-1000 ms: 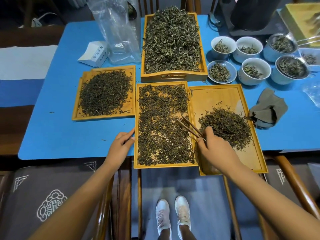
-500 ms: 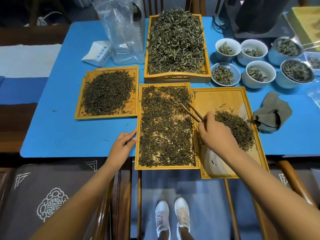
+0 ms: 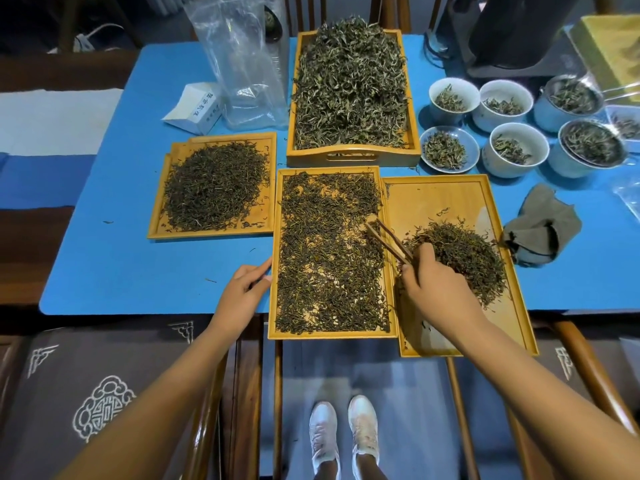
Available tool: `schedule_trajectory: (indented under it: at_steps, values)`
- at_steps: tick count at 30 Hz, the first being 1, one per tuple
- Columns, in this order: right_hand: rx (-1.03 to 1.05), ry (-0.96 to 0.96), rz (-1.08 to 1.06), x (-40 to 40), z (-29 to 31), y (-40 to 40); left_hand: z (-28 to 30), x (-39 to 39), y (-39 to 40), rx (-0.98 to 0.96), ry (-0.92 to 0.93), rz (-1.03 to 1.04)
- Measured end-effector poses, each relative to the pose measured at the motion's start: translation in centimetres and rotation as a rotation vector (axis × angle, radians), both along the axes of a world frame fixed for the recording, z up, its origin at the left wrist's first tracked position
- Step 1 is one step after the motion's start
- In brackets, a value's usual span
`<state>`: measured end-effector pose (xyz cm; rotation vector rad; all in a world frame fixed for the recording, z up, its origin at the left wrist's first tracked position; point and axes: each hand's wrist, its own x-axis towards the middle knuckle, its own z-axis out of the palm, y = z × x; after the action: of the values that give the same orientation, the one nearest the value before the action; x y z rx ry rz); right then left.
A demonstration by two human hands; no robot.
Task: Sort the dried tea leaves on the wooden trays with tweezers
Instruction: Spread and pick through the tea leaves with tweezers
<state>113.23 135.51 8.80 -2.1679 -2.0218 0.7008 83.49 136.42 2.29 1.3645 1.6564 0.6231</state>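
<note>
- Over the seam between the two nearest wooden trays, the right hand (image 3: 438, 292) is gripping a pair of brown tweezers (image 3: 388, 239), its fingers (image 3: 425, 255) curled round the rear end.
- Both tweezer arms are standing slightly apart at the tips, which are resting at the right edge of the middle tray (image 3: 275, 258); whether they are pinching a leaf cannot be told.
- Loose dried tea leaves (image 3: 325, 258) are lying spread thinly across the middle tray, while a denser sorted pile (image 3: 460, 254) is sitting on the right tray (image 3: 436, 199), just beside the right hand.
- At the bench (image 3: 138, 265) edge, the left hand (image 3: 242, 296) is resting with fingers (image 3: 258, 270) loosely extended, the tips touching the middle tray's left rim and holding nothing.
- Further back, a left tray (image 3: 157, 233) and a deep tray (image 3: 353, 157) are also holding tea.
</note>
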Motion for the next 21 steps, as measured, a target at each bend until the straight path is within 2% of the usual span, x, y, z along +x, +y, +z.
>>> schedule_trajectory:
  at_steps: [8, 11, 15, 18, 21]
  values:
    - [-0.045, 0.002, 0.011, -0.3, -0.2, -0.1, 0.2, 0.0, 0.0, -0.026, -0.015, 0.022]
    - [0.001, 0.048, 0.004, 0.4, 0.1, -0.3, 0.6, 0.7, 0.3, -0.028, -0.036, 0.105]
    - [0.107, 0.093, -0.023, 2.7, 0.8, -0.9, 1.7, 2.7, 0.2, 0.127, 0.064, 0.198]
    - [0.145, 0.096, -0.062, 5.1, 1.2, -1.7, 2.7, 5.1, 0.0, 0.220, 0.127, 0.050]
    - [0.138, 0.085, -0.113, 7.4, 1.5, -2.5, 3.4, 7.8, -0.7, 0.294, 0.150, -0.223]
